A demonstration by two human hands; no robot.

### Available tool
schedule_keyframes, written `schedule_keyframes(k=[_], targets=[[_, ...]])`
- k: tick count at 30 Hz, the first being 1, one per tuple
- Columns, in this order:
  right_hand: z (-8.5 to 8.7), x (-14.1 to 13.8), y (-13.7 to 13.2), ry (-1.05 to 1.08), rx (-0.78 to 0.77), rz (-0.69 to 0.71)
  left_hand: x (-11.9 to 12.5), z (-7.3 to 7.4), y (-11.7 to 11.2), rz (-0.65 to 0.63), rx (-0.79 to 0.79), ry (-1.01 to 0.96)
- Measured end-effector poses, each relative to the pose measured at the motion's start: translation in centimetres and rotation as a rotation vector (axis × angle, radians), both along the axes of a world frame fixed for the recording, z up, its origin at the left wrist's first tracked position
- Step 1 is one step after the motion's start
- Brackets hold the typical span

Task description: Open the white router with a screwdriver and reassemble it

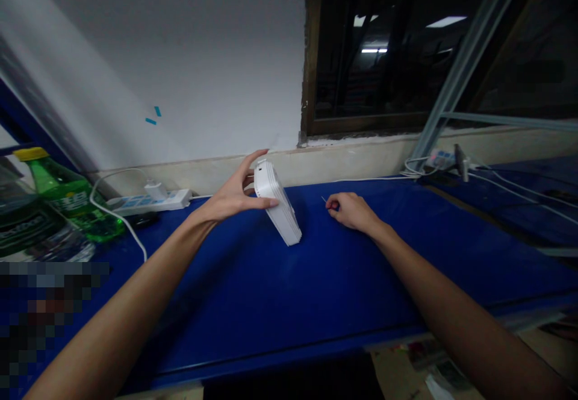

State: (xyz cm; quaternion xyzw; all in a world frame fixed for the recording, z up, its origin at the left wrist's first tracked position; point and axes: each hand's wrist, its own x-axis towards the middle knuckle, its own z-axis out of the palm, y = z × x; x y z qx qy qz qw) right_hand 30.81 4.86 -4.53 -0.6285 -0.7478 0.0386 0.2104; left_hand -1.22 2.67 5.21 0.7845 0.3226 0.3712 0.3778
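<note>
Well, the left hand (230, 198), arm stretched forward, grips a white device (280, 210) by its upper end, tilted over the blue tabletop (271, 303). Off to its right, the right hand (352, 210) pinches a small red tool (335, 205). Left, a green bottle (74, 198) (its lettering too blurred for me) stands near a power strip (147, 202).

Nine o'clock: green bottle (67, 192), yellow cap (31, 153); nearer centre, white power strip (135, 203), charger (156, 190) plugged in. Ten: two blue tape bits (150, 121) on wall (217, 62). One to two: dark window (370, 75). Three: white cables (410, 175)
</note>
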Motion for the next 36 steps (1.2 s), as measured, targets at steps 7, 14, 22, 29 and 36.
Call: schedule_keyframes(k=[7, 14, 22, 29, 36], targets=[[0.0, -0.6, 0.4, 0.31, -0.027, 0.002, -4.8, -4.5, -0.9, -0.051, -0.19, 0.089], [0.7, -1.5, 0.1, 0.634, -0.086, 0.072, -4.1, -7.0, -1.0, -0.08, -0.05, 0.279], [4.2, -2.7, -1.6, 0.725, -0.148, 0.192, -2.2, -8.7, -2.1, 0.13, 0.154, 0.512], [9.2, -5.6, -2.4, 0.362, -0.35, 0.489, -1.0, -9.1, -3.1, 0.202, 0.193, 0.582], [12.3, -9.8, -3.6, 0.153, -0.494, 0.696, -3.7, -9.3, -0.8, -0.002, 0.29, 0.526]])
